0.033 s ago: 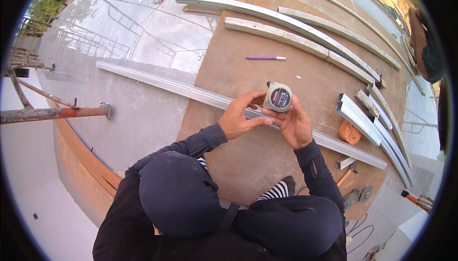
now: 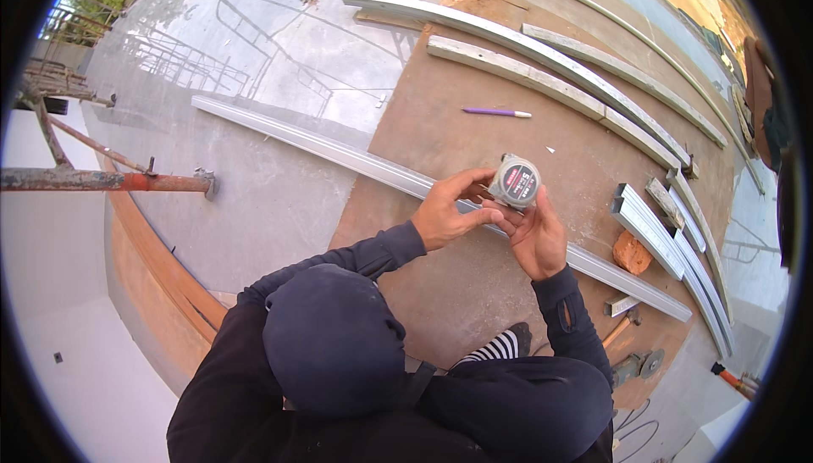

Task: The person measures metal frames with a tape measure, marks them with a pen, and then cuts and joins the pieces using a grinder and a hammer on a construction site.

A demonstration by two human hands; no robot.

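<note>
A round-cornered tape measure [image 2: 515, 182] with a grey case and a dark label is held up between my two hands, over a long silver metal channel [image 2: 356, 158]. My right hand [image 2: 540, 238] grips it from the right and below, thumb along its side. From the left, my left hand [image 2: 445, 213] reaches it with curled fingers, and its thumb points toward my right fingers. Part of the fingers is hidden behind the case. Beyond the tape measure, a purple pen [image 2: 498, 112] with a white end lies on the brown board [image 2: 415, 141].
Long pale bars [image 2: 542, 82] lie across the far side. At right are short metal channels [image 2: 648, 230], an orange brick chunk [image 2: 631, 253], a hammer [image 2: 622, 327] and an angle grinder [image 2: 639, 365]. A rusty scaffold pipe [image 2: 110, 180] juts in from the left.
The whole view has shifted, so the scene sits slightly farther right. The tape measure has turned a little in my fingers; both hands keep about the same hold.
</note>
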